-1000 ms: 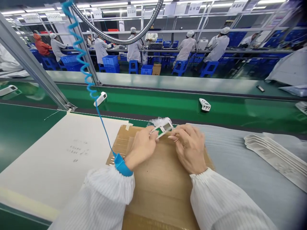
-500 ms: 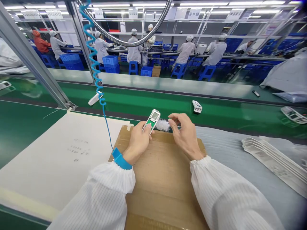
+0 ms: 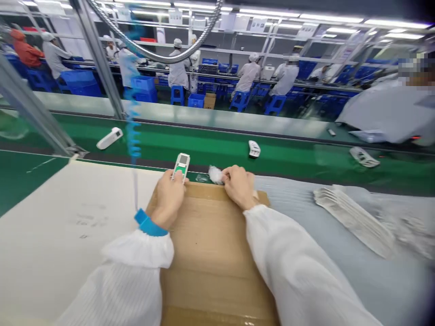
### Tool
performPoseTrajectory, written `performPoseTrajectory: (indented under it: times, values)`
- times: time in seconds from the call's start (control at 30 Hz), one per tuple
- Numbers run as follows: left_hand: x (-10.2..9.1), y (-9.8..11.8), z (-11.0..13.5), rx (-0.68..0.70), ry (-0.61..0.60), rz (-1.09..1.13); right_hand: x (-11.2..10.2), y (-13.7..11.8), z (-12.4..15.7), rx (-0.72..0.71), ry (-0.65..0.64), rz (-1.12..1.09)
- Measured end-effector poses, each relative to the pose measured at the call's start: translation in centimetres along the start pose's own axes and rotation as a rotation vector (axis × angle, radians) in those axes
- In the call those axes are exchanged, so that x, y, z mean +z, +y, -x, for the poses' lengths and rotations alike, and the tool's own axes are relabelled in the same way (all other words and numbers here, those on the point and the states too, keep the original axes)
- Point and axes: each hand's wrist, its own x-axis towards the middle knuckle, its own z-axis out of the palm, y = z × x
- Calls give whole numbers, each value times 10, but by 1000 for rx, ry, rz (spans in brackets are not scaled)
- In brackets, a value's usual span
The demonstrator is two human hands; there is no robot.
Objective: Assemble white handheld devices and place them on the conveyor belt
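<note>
My left hand point(image 3: 169, 198) is closed on a small white device with a green board and a grey screen point(image 3: 181, 165), holding it out over the far edge of the cardboard sheet point(image 3: 210, 253) toward the green conveyor belt point(image 3: 217, 147). My right hand point(image 3: 239, 185) is closed on a crumpled clear plastic wrap point(image 3: 215, 174) just right of the device. A blue wrist strap point(image 3: 148, 223) with a coiled blue cord point(image 3: 132, 131) sits on my left wrist.
Two white devices point(image 3: 109, 138) point(image 3: 253, 148) lie on the belt, another part point(image 3: 364, 156) further right. A stack of grey-white trays point(image 3: 353, 217) rests on grey foam at right, a white sheet point(image 3: 61, 226) at left. An angled metal post point(image 3: 34, 113) stands left. Workers sit at the far line.
My hands parted: the left carried the device forward toward the belt, the right pulled the plastic wrap off to the right. The belt's devices drifted left and the view shifted.
</note>
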Motion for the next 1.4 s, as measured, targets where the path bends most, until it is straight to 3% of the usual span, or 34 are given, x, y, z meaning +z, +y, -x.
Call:
performPoseTrajectory:
  times: [0.1, 0.17, 0.27, 0.4, 0.47, 0.57, 0.67, 0.87, 1.03, 1.1, 1.17, 1.23, 1.33, 1.4]
  values:
    - [1, 5, 2, -49, -23, 89, -1, 29, 0, 103, 16, 33]
    - [3, 8, 3, -63, -64, 154, -18, 50, 8, 114, 34, 57]
    - [3, 11, 6, -59, -79, 207, -67, 87, 32, 172, 90, 144]
    - [2, 15, 9, -77, -121, 256, -142, 141, 74, 371, 198, 326]
    - [2, 19, 12, -88, -142, 262, -166, 164, 92, 471, 184, 488]
    - [3, 27, 18, -98, -185, 256, -179, 184, 108, 556, 79, 703]
    - [4, 33, 23, -107, -240, 251, -178, 187, 110, 553, 45, 725]
    - [8, 33, 27, -87, -300, 206, -183, 167, 96, 464, -13, 680]
    - [8, 31, 27, -20, -372, 152, -176, 115, 71, 342, 32, 486]
    - [9, 29, 27, -4, -383, 138, -153, 81, 59, 265, 60, 120]
    - [10, 27, 27, 11, -367, 115, -119, 44, 48, 209, 77, -379]
    - [12, 24, 27, 49, -344, 109, -81, 8, 43, 190, 25, -744]
    - [14, 19, 25, 53, -360, 142, -37, -33, 46, 166, -95, -1062]
    - [13, 17, 23, -38, -412, 161, -23, -43, 50, 137, -159, -1179]
